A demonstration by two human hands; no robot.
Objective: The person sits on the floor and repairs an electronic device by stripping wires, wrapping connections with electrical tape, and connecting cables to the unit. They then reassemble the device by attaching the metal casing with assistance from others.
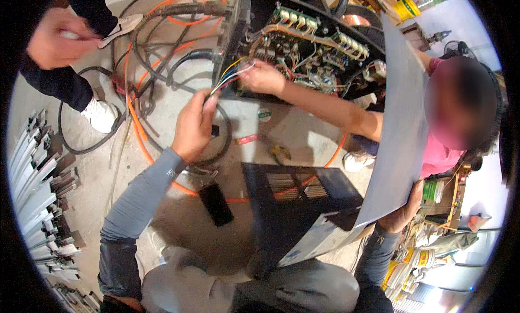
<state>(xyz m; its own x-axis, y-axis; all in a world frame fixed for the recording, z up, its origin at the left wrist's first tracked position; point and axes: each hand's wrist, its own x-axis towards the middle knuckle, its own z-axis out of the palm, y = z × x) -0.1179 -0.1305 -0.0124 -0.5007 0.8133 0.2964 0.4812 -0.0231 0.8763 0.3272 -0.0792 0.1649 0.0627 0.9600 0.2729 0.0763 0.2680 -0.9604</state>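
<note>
My left hand (195, 126) is closed around a bundle of thin coloured wires (223, 81) in front of an opened electrical machine (303, 47). Those wires run up beside the machine's circuit boards. A co-worker's hand (262, 77) pinches the same wires near the casing. On the right, my right hand (403, 210) grips the edge of a large bent sheet-metal cover (387, 134), which stands upright between me and the co-worker. The cover's lower part, a dark vented panel (303, 191), reaches toward my knees.
Orange hose (138, 131) and black cables (81, 150) loop over the floor at left. A black phone-like slab (215, 203) and yellow-handled pliers (281, 153) lie on the floor. Metal profiles (40, 188) are stacked far left. Another person's blurred hand (57, 37) is at upper left.
</note>
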